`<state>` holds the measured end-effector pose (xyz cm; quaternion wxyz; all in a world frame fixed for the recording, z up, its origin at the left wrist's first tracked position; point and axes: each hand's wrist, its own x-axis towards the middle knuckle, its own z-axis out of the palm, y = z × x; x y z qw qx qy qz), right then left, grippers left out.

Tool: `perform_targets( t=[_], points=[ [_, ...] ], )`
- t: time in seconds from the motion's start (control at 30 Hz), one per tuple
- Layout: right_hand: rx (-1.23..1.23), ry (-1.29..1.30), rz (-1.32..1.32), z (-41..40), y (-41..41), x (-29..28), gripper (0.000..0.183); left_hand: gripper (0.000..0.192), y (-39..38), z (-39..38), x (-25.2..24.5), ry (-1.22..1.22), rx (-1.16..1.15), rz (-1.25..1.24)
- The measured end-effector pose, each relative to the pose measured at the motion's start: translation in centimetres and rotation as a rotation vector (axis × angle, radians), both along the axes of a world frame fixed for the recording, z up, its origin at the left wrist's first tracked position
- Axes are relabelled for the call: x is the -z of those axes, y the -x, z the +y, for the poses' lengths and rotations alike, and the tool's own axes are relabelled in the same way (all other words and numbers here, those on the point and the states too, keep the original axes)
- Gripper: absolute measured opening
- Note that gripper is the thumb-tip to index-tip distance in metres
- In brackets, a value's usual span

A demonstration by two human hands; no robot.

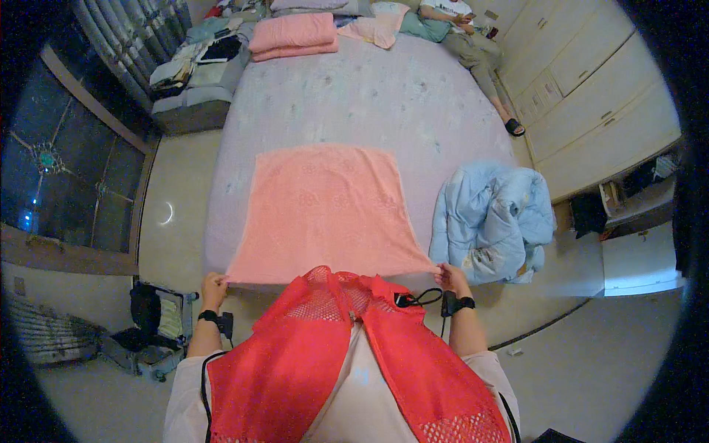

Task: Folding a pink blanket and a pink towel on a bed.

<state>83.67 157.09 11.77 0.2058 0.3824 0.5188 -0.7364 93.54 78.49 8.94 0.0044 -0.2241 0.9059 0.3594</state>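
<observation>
A pink towel [327,210] lies spread over the near end of a bed with a pale floral sheet [354,99]. My left hand [214,290] pinches its near left corner, just off the bed's edge. The near right corner is between the fingers of my right hand [454,278]. Between both hands the near edge of the towel is stretched, partly hidden behind my red vest. To the right of the towel, a bunched light blue quilt [487,221] rests at the bed's corner, close beyond my right hand.
A folded pink quilt [293,34] and pillows lie at the bed's far end. A person [471,41] sits at the far right. Clothes cover a grey bench [191,105] at the left. Pale wardrobes [587,99] stand right; a folding cart [160,326] stands lower left.
</observation>
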Motion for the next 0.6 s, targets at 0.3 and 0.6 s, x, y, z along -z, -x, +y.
perform_targets(
  t=[0.3, 0.6],
  points=[
    [-0.04, -0.096, 0.04, 1.8, -0.5, 0.6, 0.022, 0.018, 2.9, 5.2, -2.7, 0.181, -0.092, -0.04],
    [0.17, -0.176, 0.56, -1.6, 3.6, -13.4, 0.029, 0.012, 7.9, 3.0, -12.1, 0.124, -0.204, 0.467]
  ],
)
